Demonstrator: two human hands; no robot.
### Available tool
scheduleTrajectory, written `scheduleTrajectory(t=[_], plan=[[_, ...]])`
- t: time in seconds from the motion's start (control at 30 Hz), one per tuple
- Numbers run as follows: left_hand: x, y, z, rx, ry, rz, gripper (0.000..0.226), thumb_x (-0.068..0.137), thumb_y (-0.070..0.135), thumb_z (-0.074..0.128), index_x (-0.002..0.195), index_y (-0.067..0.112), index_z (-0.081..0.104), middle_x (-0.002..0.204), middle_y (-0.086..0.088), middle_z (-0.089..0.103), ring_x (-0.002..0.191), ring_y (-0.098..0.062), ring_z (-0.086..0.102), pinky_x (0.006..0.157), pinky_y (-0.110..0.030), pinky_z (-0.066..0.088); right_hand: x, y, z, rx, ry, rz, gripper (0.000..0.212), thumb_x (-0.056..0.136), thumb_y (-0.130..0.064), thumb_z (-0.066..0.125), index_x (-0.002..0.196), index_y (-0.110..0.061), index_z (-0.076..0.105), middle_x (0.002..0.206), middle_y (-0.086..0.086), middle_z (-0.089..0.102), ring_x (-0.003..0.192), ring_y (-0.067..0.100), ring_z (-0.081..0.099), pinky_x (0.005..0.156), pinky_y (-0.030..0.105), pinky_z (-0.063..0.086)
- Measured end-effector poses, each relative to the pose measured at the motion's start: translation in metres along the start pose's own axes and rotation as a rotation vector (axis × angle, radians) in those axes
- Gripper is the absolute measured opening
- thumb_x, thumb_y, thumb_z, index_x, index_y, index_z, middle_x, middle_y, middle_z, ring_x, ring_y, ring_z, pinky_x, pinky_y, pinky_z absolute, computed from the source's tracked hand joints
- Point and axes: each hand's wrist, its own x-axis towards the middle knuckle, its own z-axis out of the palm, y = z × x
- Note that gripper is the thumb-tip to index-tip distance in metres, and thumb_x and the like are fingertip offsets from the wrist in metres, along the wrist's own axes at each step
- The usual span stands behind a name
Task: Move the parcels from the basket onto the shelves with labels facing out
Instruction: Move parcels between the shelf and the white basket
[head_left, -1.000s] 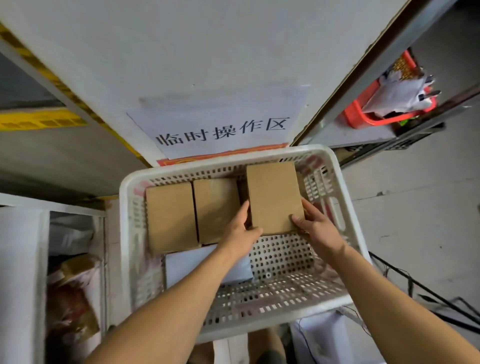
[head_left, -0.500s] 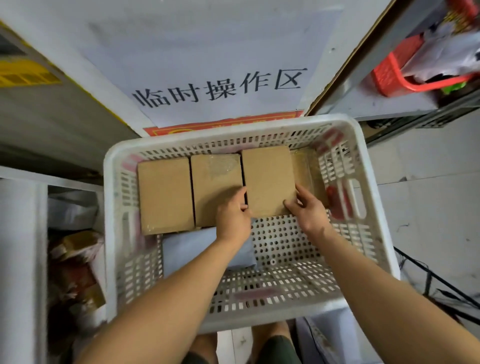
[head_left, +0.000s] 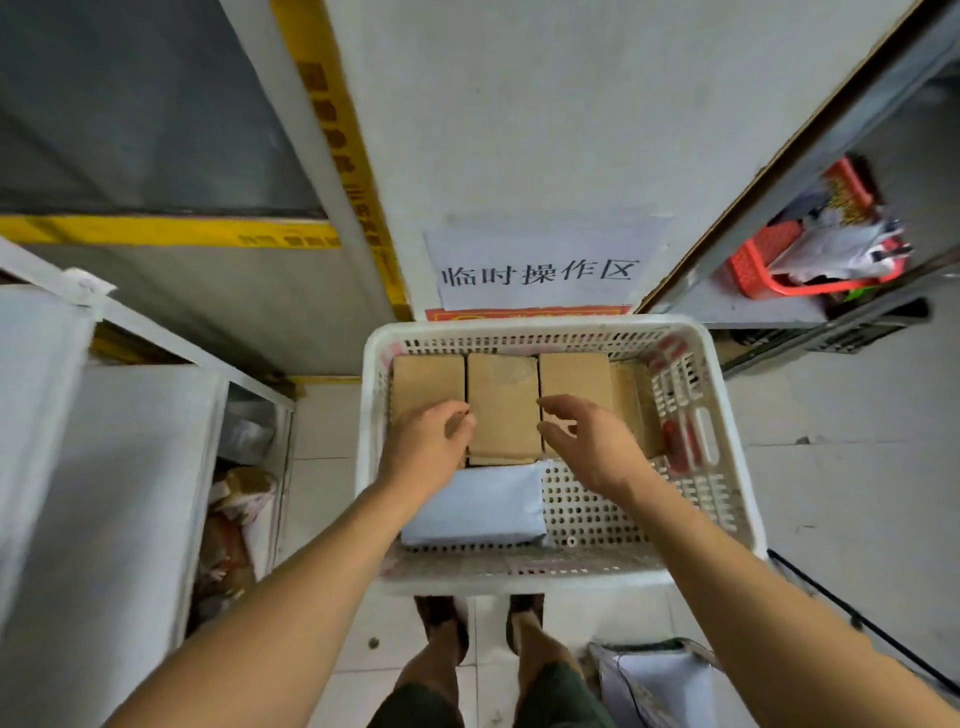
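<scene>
My left hand (head_left: 427, 441) curls its fingertips at the left edge of the middle brown cardboard parcel (head_left: 503, 405), and my right hand (head_left: 587, 441) hovers spread and empty near its right edge; neither has it clasped. It lies flat among 3 like boxes at the far end of the white perforated plastic basket (head_left: 727, 467), a pale blue soft mailer (head_left: 475, 506) just beside it. Best to pinch both long edges, lift straight up, then find the label.

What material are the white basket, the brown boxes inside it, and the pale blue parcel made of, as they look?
White perforated basket: rigid moulded plastic, judging by its regular holes. Three brown rectangular boxes: matte cardboard, one with shiny clear tape on top. Pale blue flat parcel: probably a soft plastic mailer bag, smooth and slightly wrinkled.
</scene>
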Motion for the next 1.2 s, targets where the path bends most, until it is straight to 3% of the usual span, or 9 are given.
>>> scheduleTrajectory(t=[0.17,0.27,0.47,0.57,0.7,0.83,1.2], plan=[[-0.056,-0.017,-0.093,0.076,0.194,-0.013,0.031,0.102,0.041,0.059,0.123,0.024,0.073,0.113,-0.006,0.077,0.103,-0.031,0.069,0.084,-0.043,0.056,-0.032,-0.097,0.001,-0.038,-0.032,-0.206,0.04,0.103,-0.036,0.065,0.142,-0.027,0.064,0.137,-0.007,0.068,0.121,0.01,0.065,0.105,0.034,0.055],[-0.099,-0.036,-0.145,0.052,0.327,-0.075,0.037,0.102,0.042,0.061,0.13,0.022,0.071,0.125,-0.006,0.075,0.115,-0.03,0.067,0.094,-0.042,0.054,-0.04,-0.157,0.008,-0.04,-0.05,-0.335,0.039,0.101,-0.033,0.069,0.139,-0.025,0.067,0.13,-0.005,0.072,0.115,0.01,0.068,0.103,0.036,0.056],[-0.197,-0.07,-0.214,0.041,0.608,-0.308,0.037,0.103,0.046,0.057,0.132,0.025,0.069,0.13,0.001,0.072,0.114,-0.022,0.069,0.1,-0.034,0.053,-0.057,-0.269,0.029,-0.122,-0.173,-0.623,0.037,0.103,-0.034,0.064,0.139,-0.026,0.065,0.129,-0.004,0.072,0.117,0.013,0.069,0.091,0.022,0.047],[-0.257,-0.075,-0.231,0.049,0.734,-0.438,0.043,0.103,0.048,0.055,0.137,0.025,0.066,0.134,-0.002,0.071,0.116,-0.025,0.068,0.099,-0.033,0.052,-0.077,-0.32,0.047,-0.143,-0.272,-0.756,0.039,0.102,-0.033,0.067,0.14,-0.027,0.064,0.126,-0.005,0.074,0.117,0.013,0.069,0.099,0.024,0.048],[-0.341,-0.079,-0.245,0.114,0.869,-0.559,0.045,0.104,0.042,0.059,0.144,0.022,0.062,0.14,-0.003,0.068,0.126,-0.029,0.062,0.102,-0.036,0.049,-0.115,-0.376,0.079,-0.108,-0.414,-0.92,0.038,0.1,-0.029,0.07,0.138,-0.03,0.064,0.124,-0.01,0.073,0.113,0.004,0.067,0.094,0.02,0.048],[-0.423,-0.084,-0.248,0.12,1.028,-0.716,0.047,0.103,0.044,0.061,0.145,0.023,0.061,0.141,-0.004,0.067,0.127,-0.03,0.06,0.099,-0.039,0.052,-0.165,-0.426,0.116,-0.125,-0.566,-1.123,0.043,0.101,-0.031,0.069,0.143,-0.029,0.061,0.127,-0.011,0.07,0.115,0.005,0.066,0.101,0.035,0.057],[-0.639,-0.107,-0.244,0.123,1.455,-1.095,0.051,0.103,0.043,0.061,0.148,0.02,0.058,0.146,-0.004,0.063,0.134,-0.026,0.056,0.108,-0.037,0.045,-0.363,-0.529,0.237,-0.148,-0.861,-1.521,0.044,0.098,-0.027,0.074,0.141,-0.025,0.064,0.126,-0.007,0.071,0.113,0.008,0.068,0.105,0.032,0.053]])
